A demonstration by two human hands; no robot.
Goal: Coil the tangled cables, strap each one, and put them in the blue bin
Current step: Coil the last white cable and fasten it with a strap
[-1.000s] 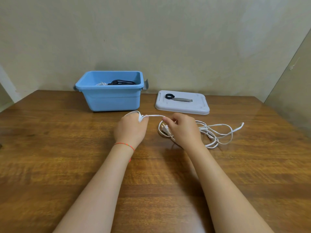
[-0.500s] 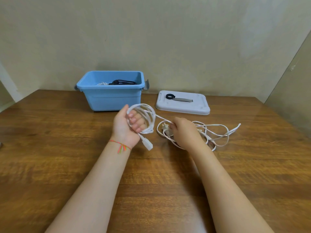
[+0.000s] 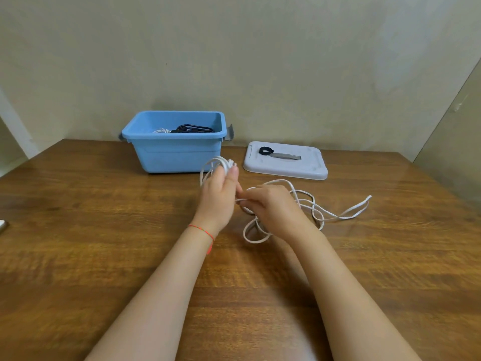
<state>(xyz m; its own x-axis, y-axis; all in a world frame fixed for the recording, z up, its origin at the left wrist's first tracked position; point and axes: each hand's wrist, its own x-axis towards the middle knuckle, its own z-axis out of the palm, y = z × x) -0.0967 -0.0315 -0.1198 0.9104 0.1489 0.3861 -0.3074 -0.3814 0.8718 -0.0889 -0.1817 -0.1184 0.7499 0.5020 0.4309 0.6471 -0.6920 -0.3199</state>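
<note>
The step in hand looks like coiling: the left hand (image 3: 220, 188) holds a small bundle of finished loops of the white cable (image 3: 307, 204), its fingers and thumb curled round them, raised just in front of the near right corner of the blue bin (image 3: 177, 155). The right hand (image 3: 270, 207) sits just to the right of it, fingers curled and pinching the strand that runs between the two hands, feeding it toward the coil. The rest of the white cable lies loose and tangled on the wooden table (image 3: 104, 230), under and to the right of the right hand, with one long loop trailing off to the right

By my reading a good part of this cable is not yet wound. The next move calls for the right hand to draw more slack from the pile and lay another turn over the left hand, keeping the loops even so the tangle on the table does not pull into a knot. After that a strap is needed: a black strap (image 3: 266, 151) with a grey tail lies on the grey lid (image 3: 307, 170), far right of the hands, within reach

The blue bin stands at the far side, open, and already holds a black cable (image 3: 192, 128) and a bit of white cord (image 3: 161, 130) beside it; whether those are strapped cannot be told
</note>
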